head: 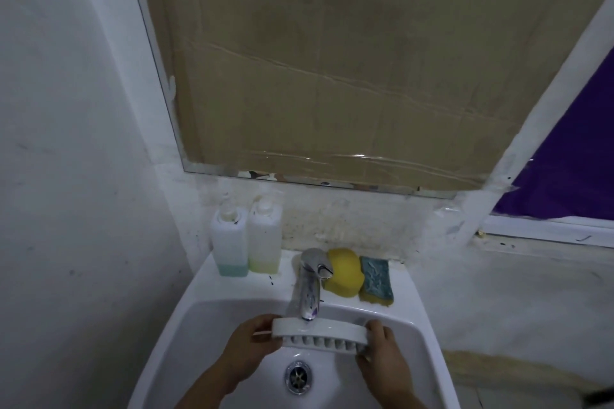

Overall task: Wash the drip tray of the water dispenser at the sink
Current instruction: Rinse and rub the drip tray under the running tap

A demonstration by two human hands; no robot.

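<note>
A white slotted drip tray (327,332) is held level over the white sink (186,325), directly under the spout of the chrome tap (310,289). My left hand (252,342) grips the tray's left end. My right hand (378,352) grips its right end. Water seems to fall on the tray's top and looks wet around the drain (298,377) below. The tray's slots face me along its front side.
Two clear pump bottles stand at the sink's back left, one with blue liquid (229,239), one with yellow-green liquid (264,236). A yellow sponge (344,271) and a green-topped scouring sponge (377,279) lie behind the tap. Cardboard (332,60) covers the mirror above.
</note>
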